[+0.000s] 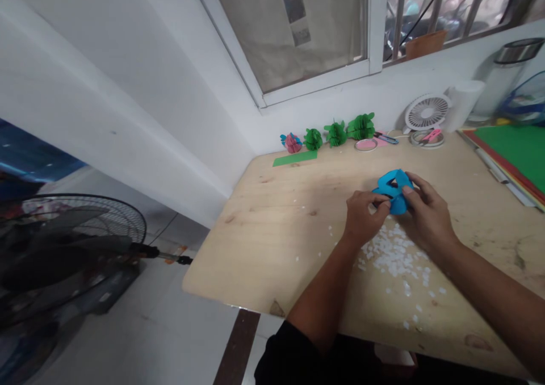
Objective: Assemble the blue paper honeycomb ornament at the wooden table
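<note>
A blue paper cutout with curved openings is held up between both hands over the wooden table. My left hand pinches its lower left edge between thumb and fingers. On the other side, my right hand grips the cutout with the thumb in front and fingers behind. Beneath the hands lies a scatter of small white paper bits. Parts of the cutout are covered by my fingers.
Along the wall stand several folded green paper figures and a pink-and-blue one, with a green strip before them. A utility knife, tape rolls, and a small white fan sit farther right. Coloured sheets lie at the right edge.
</note>
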`<state>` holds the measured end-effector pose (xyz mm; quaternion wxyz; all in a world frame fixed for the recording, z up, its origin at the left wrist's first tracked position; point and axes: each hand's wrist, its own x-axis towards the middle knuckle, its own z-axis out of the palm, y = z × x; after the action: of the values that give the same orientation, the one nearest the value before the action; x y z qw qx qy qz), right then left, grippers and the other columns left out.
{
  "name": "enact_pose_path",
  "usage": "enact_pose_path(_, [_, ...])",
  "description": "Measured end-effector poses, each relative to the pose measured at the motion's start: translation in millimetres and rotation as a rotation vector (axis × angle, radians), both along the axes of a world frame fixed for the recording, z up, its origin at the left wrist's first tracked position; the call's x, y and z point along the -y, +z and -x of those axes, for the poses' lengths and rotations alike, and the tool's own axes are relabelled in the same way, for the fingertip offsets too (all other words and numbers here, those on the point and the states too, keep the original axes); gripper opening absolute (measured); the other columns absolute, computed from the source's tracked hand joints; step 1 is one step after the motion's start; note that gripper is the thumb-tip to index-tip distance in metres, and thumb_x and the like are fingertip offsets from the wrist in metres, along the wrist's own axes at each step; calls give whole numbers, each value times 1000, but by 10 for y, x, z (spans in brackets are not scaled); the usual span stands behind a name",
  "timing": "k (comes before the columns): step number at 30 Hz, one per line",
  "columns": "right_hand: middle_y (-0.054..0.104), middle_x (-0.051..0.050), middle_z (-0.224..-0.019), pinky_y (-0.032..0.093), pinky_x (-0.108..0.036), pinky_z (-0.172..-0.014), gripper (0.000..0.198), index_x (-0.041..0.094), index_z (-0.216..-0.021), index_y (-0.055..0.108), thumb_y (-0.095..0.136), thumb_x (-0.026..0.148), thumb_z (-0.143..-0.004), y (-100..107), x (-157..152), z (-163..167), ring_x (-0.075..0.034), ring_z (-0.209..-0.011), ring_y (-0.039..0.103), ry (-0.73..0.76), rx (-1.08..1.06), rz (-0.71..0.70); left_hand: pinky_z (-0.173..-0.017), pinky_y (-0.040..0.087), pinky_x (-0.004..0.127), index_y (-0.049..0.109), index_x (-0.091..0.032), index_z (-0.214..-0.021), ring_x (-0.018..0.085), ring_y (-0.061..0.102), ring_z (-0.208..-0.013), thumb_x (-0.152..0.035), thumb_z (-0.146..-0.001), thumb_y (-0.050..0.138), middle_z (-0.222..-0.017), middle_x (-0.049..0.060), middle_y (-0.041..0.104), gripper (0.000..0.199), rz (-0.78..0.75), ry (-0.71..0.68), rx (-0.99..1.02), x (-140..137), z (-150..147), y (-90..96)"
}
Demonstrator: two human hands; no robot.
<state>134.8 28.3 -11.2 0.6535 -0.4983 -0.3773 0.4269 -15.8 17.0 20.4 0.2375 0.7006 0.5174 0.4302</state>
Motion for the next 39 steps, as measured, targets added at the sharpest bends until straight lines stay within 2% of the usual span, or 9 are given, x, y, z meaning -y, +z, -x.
enact_pose_path(8, [77,-12,-113,63,-51,-86,68,26,-133,72,87,57,-74,3,1,12,-31,-96,75,37,-2,12,-96,63,38,82,-25,-86,21,78,-95,-16,-88,78,-91,0,84,10,0,34,42,1,4,-14])
enact_pose_path(14, [77,-7,-110,64,-42,-82,66,28,-126,74,93,52,-67,23,14,12,-24,-91,75,65,-77,2,-96,62,36,81,-23,-82,21,78,-93,-13,-86,76,-86,1,83,12,29,35,112,-6,14,11])
enact_pose_path(19, [75,-6,-100,64,-41,-76,58,30,-122,76,91,51,-71,-8,4,-3,-25,-87,74,64,-76,-17,-94,61,37,80,-22,-81,22,77,-92,-13,-86,74,-84,1,81,12,42,38,153,-18,20,-4])
enact_pose_path(25, [68,-3,-83,60,-41,-67,57,28,-123,76,89,51,-73,-46,-7,-25,-22,-71,66,39,-6,-25,-96,61,39,78,-21,-79,22,76,-90,-13,-85,72,-84,2,80,12,35,28,192,-24,20,-30])
enact_pose_path(31, [67,-3,-81,59,-39,-63,54,25,-122,78,86,48,-74,-48,-6,-15,-20,-66,63,-32,32,-17,-93,60,38,75,-20,-80,22,75,-89,-14,-86,70,-83,2,78,10,26,-4,204,-36,39,-53])
enact_pose_path(35, [67,-3,-80,57,-37,-62,49,24,-119,78,83,43,-74,-24,3,0,-19,-66,62,-68,42,-10,-93,60,37,74,-20,-86,21,74,-89,-14,-85,71,-86,1,77,7,-7,21,159,-45,45,-72])
enact_pose_path(39, [70,-4,-87,58,-37,-65,48,25,-119,78,82,40,-74,7,22,7,-20,-71,64,-69,32,-3,-95,57,39,72,-21,-104,22,74,-90,-10,-81,74,-89,1,78,25,-109,12,51,-25,34,-73])
